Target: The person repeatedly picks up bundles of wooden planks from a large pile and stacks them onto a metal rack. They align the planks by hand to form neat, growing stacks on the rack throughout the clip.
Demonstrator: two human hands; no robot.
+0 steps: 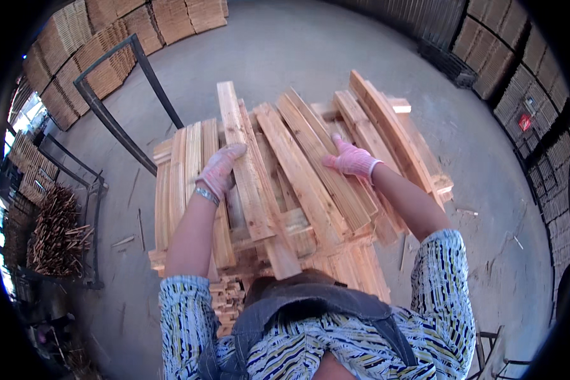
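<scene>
Both my hands wear thin, pinkish gloves above a stack of wooden boards. My left hand (221, 170) closes on the left edge of a raised wooden board (249, 190), which lies slanted over others. A band circles that wrist. My right hand (353, 159) rests on the boards right of the middle, its fingers apart, touching a long board (321, 166). Another loose board (301, 171) slants between my hands. Right of my right hand, a thicker board (389, 123) stands partly on edge. The undersides of both hands are hidden.
An upright dark metal frame (142, 63) stands at the left of the stack. Farther left, a metal rack (96, 221) stands by a heap of thin wood sticks (58, 231). Tall wood stacks (161, 22) line the far left and right. Wood scraps lie on the concrete floor (285, 44).
</scene>
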